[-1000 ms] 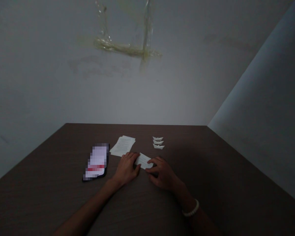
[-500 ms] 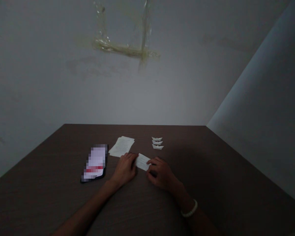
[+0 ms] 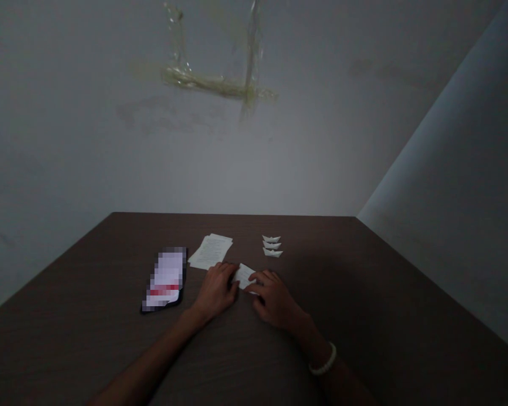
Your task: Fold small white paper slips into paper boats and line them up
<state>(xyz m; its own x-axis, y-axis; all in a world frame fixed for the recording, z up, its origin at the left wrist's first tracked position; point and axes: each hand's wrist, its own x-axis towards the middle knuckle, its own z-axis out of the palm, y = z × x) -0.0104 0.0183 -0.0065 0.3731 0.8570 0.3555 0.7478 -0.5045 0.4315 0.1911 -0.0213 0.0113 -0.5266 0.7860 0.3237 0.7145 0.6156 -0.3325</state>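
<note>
A small white sheet of paper (image 3: 244, 276) with faint printed lines lies on the table between my two hands. My left hand (image 3: 217, 288) is closed at the paper's left edge, thumb and fingers on it. From the right, my right hand (image 3: 275, 296) reaches over the sheet, its fingers closed on the right part and covering that end. Just beyond the paper, three little folded paper boats (image 3: 272, 246) sit in a column. Behind my left hand is a loose stack of printed paper sheets (image 3: 211, 251).
A phone (image 3: 165, 279) with a lit, blurred screen lies left of my left hand. The brown table (image 3: 110, 344) meets a pale wall (image 3: 305, 141) at the back, which bears strips of clear tape (image 3: 203, 84). Another wall rises on the right.
My right hand's fingers have moved left over the paper and now cover more of its right end. My left hand has stayed in place.
</note>
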